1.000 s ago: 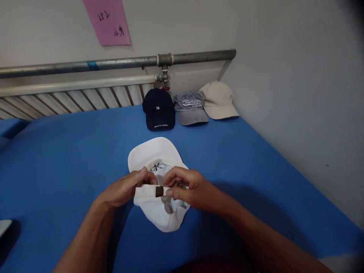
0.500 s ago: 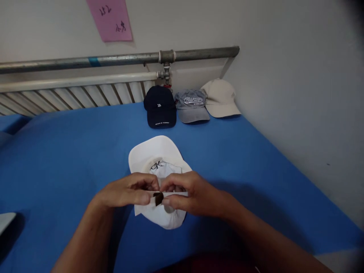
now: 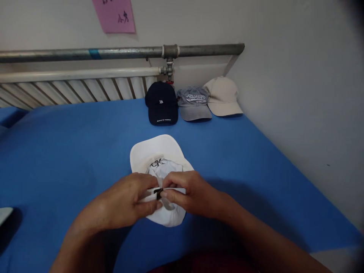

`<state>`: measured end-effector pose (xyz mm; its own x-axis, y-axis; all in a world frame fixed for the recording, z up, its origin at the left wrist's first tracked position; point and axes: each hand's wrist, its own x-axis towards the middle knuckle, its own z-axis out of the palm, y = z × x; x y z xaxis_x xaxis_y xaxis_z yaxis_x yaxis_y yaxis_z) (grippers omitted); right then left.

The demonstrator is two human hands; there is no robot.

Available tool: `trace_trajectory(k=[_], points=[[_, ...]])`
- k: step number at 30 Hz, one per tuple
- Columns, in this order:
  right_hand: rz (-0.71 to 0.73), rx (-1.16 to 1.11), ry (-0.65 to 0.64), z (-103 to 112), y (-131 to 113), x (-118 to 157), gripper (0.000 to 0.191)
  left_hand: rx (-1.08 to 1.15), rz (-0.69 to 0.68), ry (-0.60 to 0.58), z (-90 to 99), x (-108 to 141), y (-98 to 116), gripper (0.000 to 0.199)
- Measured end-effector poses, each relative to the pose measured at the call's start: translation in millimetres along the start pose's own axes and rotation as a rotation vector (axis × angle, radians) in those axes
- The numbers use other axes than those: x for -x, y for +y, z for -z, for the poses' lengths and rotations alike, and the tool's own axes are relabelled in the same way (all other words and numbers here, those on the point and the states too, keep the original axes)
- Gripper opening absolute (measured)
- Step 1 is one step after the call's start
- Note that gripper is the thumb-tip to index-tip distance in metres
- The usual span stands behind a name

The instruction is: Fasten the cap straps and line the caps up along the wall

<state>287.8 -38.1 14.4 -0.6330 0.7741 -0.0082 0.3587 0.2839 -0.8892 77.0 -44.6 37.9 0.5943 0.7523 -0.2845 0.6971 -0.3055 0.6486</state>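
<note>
A white cap [image 3: 159, 149] with black lettering lies on the blue table, its brim pointing away from me and its back strap towards me. At the strap sits a small dark buckle [image 3: 158, 193]. My left hand [image 3: 133, 199] grips the strap just left of the buckle, its fingers and thumb curled around the band. From the right, my right hand [image 3: 189, 191] pinches the strap between thumb and fingers, the thumb tip touching the buckle. Part of the cap's crown is hidden under both hands.
Along the back of the blue table [image 3: 85, 140] stand a navy cap [image 3: 162, 104], a grey cap [image 3: 195, 104] and a beige cap [image 3: 224, 96]. Behind them run a radiator [image 3: 85, 89] and a metal pipe [image 3: 127, 52]. A white object's corner [image 3: 5, 214] shows at the left edge.
My left hand has turned, and its thumb has moved lower and to the right, beneath the buckle. The buckle now looks more tilted and partly covered. The view has shifted slightly.
</note>
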Motion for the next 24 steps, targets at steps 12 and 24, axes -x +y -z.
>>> trace_trajectory(k=[12, 24], points=[[0.062, 0.073, 0.005, 1, 4, 0, 0.01, -0.05, -0.081, 0.066, -0.1, -7, 3, 0.022], [-0.074, -0.198, -0.117, 15, 10, 1, 0.012, 0.472, -0.063, -0.064, 12.9, -7, -18, 0.027]])
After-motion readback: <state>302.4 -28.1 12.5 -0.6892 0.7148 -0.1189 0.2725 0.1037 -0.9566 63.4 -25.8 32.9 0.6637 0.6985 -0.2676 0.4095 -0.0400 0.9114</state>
